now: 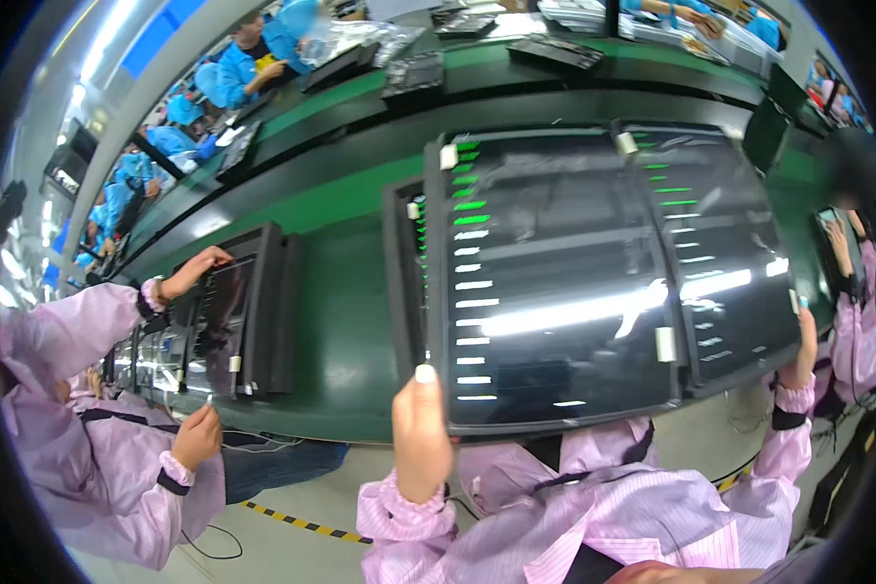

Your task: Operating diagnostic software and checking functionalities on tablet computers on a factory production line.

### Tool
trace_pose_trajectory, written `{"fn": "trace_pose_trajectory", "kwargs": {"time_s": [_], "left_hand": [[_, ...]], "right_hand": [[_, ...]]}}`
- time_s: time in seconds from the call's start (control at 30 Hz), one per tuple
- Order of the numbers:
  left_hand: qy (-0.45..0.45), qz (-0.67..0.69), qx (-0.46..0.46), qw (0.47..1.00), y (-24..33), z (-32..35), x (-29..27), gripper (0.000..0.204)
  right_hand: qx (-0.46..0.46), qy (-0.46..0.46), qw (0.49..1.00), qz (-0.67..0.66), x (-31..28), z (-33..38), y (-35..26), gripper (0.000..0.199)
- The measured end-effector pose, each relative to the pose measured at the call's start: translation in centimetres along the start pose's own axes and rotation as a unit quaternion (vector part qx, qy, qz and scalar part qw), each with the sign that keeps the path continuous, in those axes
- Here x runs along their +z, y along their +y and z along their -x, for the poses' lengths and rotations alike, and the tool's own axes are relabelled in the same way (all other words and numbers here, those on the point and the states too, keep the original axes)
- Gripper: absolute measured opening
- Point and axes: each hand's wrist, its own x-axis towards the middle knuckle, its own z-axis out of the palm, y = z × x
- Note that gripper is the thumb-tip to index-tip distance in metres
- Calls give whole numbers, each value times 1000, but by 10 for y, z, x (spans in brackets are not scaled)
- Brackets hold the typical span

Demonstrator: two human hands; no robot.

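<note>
A wide black tray (545, 429) is held in front of me, tilted, by its two ends. In it, side by side, lie a glossy dark panel (555, 253) on the left and a second glossy dark panel (725, 234) on the right, each with small white tabs and a row of short green and white streaks. My left hand (423, 438) is closed on the tray's near left corner, thumb on top. At the right edge, my right hand (805, 346) grips the tray too; its fingers are partly hidden behind it.
Another black tray (399, 209) sits partly hidden behind mine on the green bench (341, 292). To the left, a co-worker's hands (193, 273) are at a similar tray (263, 321). A co-worker's hand (840, 248) shows far right. More trays (414, 78) lie across the bench.
</note>
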Motion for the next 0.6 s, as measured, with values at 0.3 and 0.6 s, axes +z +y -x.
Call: {"fn": "trace_pose_trajectory", "kwargs": {"time_s": [0.3,0.6], "left_hand": [[49,-206,36,977,-40,-40,-58,49],[63,-310,221,923,-24,-69,-83,47]], "right_hand": [[169,-162,971,-48,110,-60,-4,38],[73,-125,970,193,108,-83,-66,26]]}}
